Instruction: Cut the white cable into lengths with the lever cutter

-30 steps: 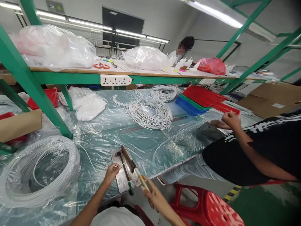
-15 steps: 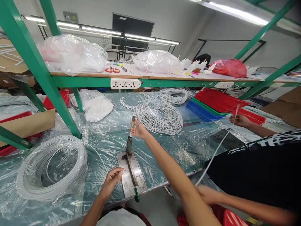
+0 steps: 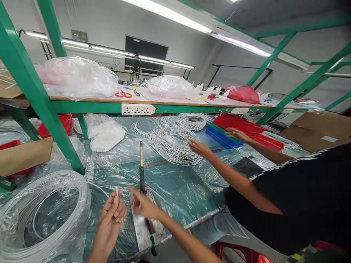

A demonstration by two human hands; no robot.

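My left hand (image 3: 111, 215) is closed on a short white piece (image 3: 117, 191), which stands up between thumb and fingertips. My right hand (image 3: 145, 205), blurred, is over the metal cutter base (image 3: 139, 228) with its fingers apart and nothing visible in them. Just beyond it, the cutter's lever (image 3: 142, 160) with its worn handle stands upright. A large coil of white tubing (image 3: 79, 219) in clear plastic lies left of my left hand.
A person in black (image 3: 301, 197) at the right reaches one hand (image 3: 199, 148) to the coiled white wires (image 3: 175, 149) and the other towards stacked red and blue trays (image 3: 223, 137). A green-framed shelf (image 3: 95, 107) crosses behind.
My right hand has let go of the lever handle and come down nearer my left hand. My left hand has turned upward. The other person's hands have moved to the coil and trays.
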